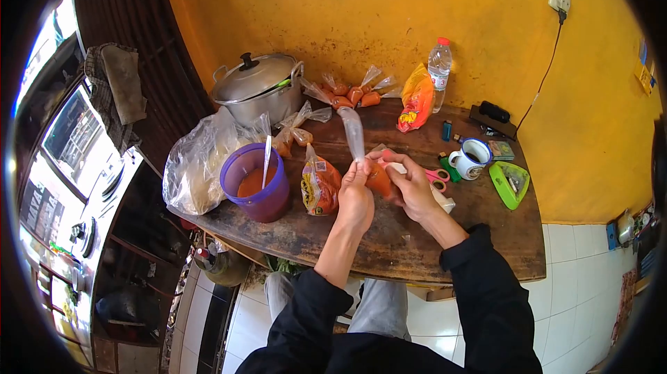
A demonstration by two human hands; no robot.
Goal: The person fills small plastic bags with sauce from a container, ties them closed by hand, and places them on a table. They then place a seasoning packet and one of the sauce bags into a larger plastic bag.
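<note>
My left hand (356, 197) pinches the gathered neck of a small clear plastic bag (379, 181) with orange sauce in its lower part. The bag's empty top (353, 131) sticks up above my fingers. My right hand (411, 190) is closed around the filled part from the right side. Left of my hands stands an orange printed packet (320, 186), and beyond it a purple tub (255, 183) of orange sauce with a spoon (267, 160) in it. Pink-handled scissors (438, 178) lie just right of my right hand.
Tied sauce bags (356, 96) lie at the back beside a lidded pot (258, 89). At left is a large clear bag (198, 165). A water bottle (439, 68), an orange-yellow packet (415, 99), a mug (472, 158) and a green ashtray (510, 184) stand on the right.
</note>
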